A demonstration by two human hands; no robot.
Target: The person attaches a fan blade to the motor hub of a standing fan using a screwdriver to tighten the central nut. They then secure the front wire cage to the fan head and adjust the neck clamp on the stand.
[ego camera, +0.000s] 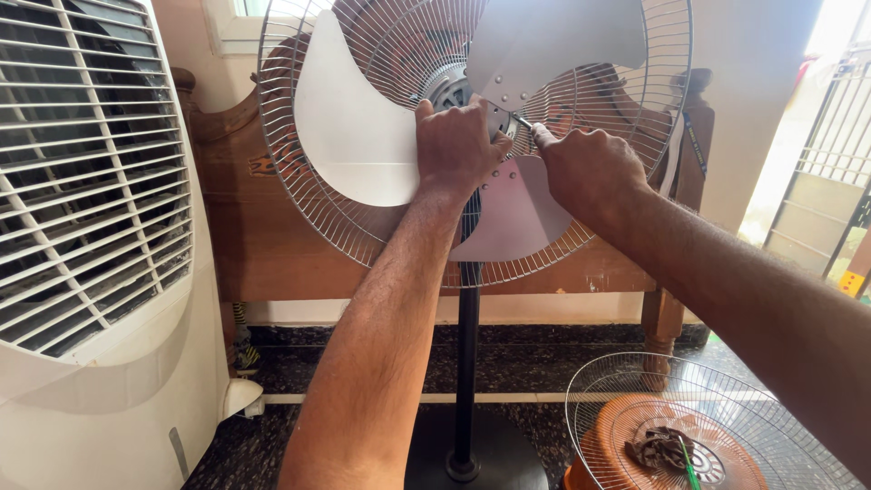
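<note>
At the left edge of the frame stands a big white air cooler [91, 227] with its slatted grille; behind everything runs a wooden bench back [263, 236], and the pedestal fan [467, 363] rises from the dark floor [299, 363] at centre, its rear wire guard [299, 181] filling the upper middle. The detached front guard [689, 426] lies on an orange stool at lower right. Three pale blades [354, 127] fan out from the hub [449, 86]. Your left hand [458, 145] lies over the hub, fingers curled and pressed against the blade roots, steadying them. Your right hand [590, 168] is closed in a fist around a screwdriver [531, 127], whose thin shaft points up-left to the hub beside your left fingertips. To do this well, I would keep the left hand firm so the blades cannot turn, hold the shaft in line with the fastener, and press in as you twist; whether the tip is seated, I cannot tell
</note>
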